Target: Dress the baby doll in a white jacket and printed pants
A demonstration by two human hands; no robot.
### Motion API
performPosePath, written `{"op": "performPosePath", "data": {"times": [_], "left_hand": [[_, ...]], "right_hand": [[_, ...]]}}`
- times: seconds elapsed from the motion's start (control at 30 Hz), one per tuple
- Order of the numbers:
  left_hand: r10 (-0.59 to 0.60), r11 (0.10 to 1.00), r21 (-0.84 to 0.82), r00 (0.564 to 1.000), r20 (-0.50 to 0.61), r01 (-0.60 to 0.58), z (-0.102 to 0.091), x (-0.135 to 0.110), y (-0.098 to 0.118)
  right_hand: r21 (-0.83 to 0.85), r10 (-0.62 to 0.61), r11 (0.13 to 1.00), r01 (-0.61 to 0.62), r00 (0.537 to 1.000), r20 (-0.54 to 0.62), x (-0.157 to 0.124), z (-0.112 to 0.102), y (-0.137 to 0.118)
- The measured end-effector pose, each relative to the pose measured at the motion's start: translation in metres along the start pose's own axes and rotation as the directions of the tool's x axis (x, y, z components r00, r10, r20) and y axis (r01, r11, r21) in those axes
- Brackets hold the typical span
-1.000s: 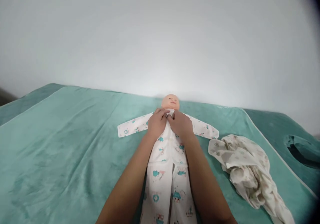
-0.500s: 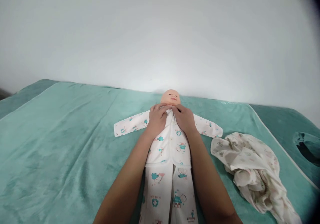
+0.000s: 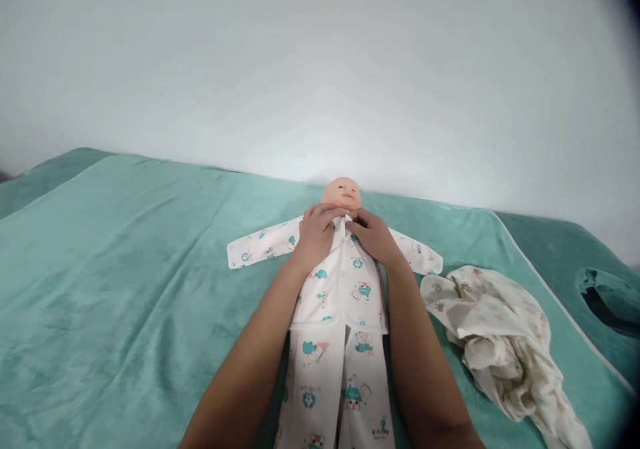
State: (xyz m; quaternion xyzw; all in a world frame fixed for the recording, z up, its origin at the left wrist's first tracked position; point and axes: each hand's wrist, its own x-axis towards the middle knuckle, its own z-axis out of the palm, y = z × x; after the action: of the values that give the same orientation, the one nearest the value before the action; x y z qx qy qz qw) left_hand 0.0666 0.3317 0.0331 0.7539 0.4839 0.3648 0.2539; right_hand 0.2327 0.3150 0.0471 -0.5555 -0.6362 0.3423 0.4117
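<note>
A baby doll (image 3: 342, 191) lies on its back, dressed in a white printed jacket (image 3: 330, 282) and matching trousers (image 3: 320, 382). Its sleeves stretch out to both sides. My left hand (image 3: 317, 229) is closed at the jacket's neckline, just under the doll's chin. Opposite it, my right hand (image 3: 371, 232) pinches the other side of the collar. The fingertips of both hands almost meet at the top of the front opening. Whether a fastener sits between them is hidden by my fingers.
A crumpled cream printed baby garment (image 3: 505, 335) lies to the right, close to the doll's sleeve end. Green bedding (image 3: 150, 269) spreads beneath everything, up to a pale wall (image 3: 320, 69). At the far right edge is a clear item with a black band (image 3: 610, 312).
Both hands stay at the collar; my right hand has shifted slightly, and the jacket's right front has moved a little outward. The camera view has tilted slightly.
</note>
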Motion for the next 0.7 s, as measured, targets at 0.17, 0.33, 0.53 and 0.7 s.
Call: {"op": "performPosePath", "data": {"times": [0.17, 0.33, 0.53, 0.7], "left_hand": [[0.013, 0.998, -0.060, 1.000, 0.009, -0.012, -0.003, 0.001, 0.000], [0.008, 0.997, -0.082, 1.000, 0.005, -0.007, 0.000, 0.005, -0.002], [0.050, 0.993, -0.098, 0.993, -0.102, -0.060, -0.003, -0.015, 0.009], [0.145, 0.971, -0.167, 0.977, -0.156, -0.170, -0.008, -0.051, 0.013]], "right_hand": [[-0.047, 0.014, 0.999, -0.021, 0.989, -0.146, 0.002, 0.009, -0.003], [-0.046, 0.061, 0.996, -0.073, 0.972, -0.226, 0.008, 0.012, 0.001], [-0.026, 0.067, 0.997, -0.079, 0.953, -0.296, -0.013, 0.012, -0.014], [-0.260, -0.029, 0.964, -0.046, 0.960, -0.278, -0.063, 0.021, -0.034]]}}
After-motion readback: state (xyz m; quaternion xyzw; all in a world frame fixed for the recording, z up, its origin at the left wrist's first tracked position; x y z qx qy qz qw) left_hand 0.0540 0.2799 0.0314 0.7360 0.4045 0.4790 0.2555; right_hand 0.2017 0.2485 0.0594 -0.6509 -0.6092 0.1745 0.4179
